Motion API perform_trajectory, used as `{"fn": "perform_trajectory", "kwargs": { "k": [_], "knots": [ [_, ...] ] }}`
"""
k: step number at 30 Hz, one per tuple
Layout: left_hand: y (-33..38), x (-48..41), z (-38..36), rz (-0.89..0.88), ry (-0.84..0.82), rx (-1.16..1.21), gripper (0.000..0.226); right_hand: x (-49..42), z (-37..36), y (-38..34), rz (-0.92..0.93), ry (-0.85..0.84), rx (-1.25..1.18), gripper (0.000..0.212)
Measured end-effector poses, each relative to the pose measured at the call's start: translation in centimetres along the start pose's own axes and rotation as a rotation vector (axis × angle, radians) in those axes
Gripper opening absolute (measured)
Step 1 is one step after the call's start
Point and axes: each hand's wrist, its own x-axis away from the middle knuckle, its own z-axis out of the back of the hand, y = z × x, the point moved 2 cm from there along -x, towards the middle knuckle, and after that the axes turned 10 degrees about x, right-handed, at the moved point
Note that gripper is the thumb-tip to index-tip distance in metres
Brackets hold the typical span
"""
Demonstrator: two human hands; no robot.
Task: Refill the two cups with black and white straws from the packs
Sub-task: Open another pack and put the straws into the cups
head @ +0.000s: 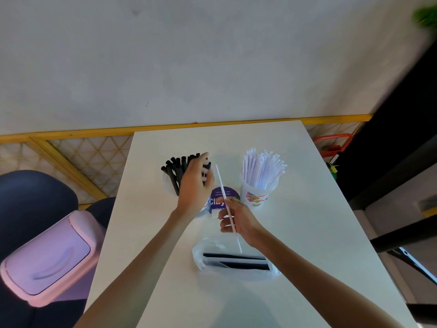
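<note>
Two cups stand at the far middle of the white table (307, 233). The left cup (169, 185) holds several black straws (175, 169); my left hand (195, 183) reaches over them and its fingers curl round a black straw at the bundle's right side. The right cup (256, 197) is packed with white straws (262, 169). My right hand (238, 217) pinches a single white straw (221, 181) that slants up toward the far side between the cups. A clear plastic pack (236, 261) with a few black straws lies near me.
A round purple sticker (227, 192) sits on the table between the cups. A pink lidded bin (47, 259) stands left of the table beside dark blue seats. A black frame (402, 162) runs along the right side.
</note>
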Motion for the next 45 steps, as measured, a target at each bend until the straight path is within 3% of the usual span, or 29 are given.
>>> {"fn": "perform_trajectory", "kwargs": {
  "k": [5,9,13,17,20,28,37,42,45],
  "knots": [
    [0.7,0.5,-2.4,0.260,-0.073,0.140,0.053,0.4,0.9,0.0,0.022,0.002,0.001,0.023],
    [1.5,0.3,-3.6,0.302,-0.127,0.172,0.049,0.8,2.0,0.2,0.028,0.018,0.015,0.023],
    [3.4,-1.8,-3.3,0.180,-0.039,0.218,0.042,1.0,3.4,0.4,-0.026,0.077,-0.017,0.029],
    [6.7,-4.8,-2.4,-0.054,0.158,0.244,0.037,1.4,5.5,1.0,-0.073,0.081,-0.054,0.031],
    [8.6,-5.9,-2.3,-0.227,0.215,0.228,0.039,1.7,6.8,1.2,-0.088,0.075,-0.082,0.028],
    [5.6,-4.6,-6.7,-0.239,0.065,0.086,0.034,2.1,8.7,1.2,-0.108,0.052,-0.079,0.019],
    [1.0,-2.4,-10.9,-0.092,-0.059,-0.098,0.035,1.8,11.3,1.9,-0.137,0.062,-0.102,0.025],
    [-0.8,-1.6,-12.0,-0.397,-0.069,-0.407,0.035,1.7,11.8,1.9,-0.145,0.064,-0.106,0.028],
    [-1.4,-1.4,-12.2,-0.424,-0.089,-0.510,0.041,1.5,11.9,1.9,-0.152,0.063,-0.099,0.029]
  ]
}}
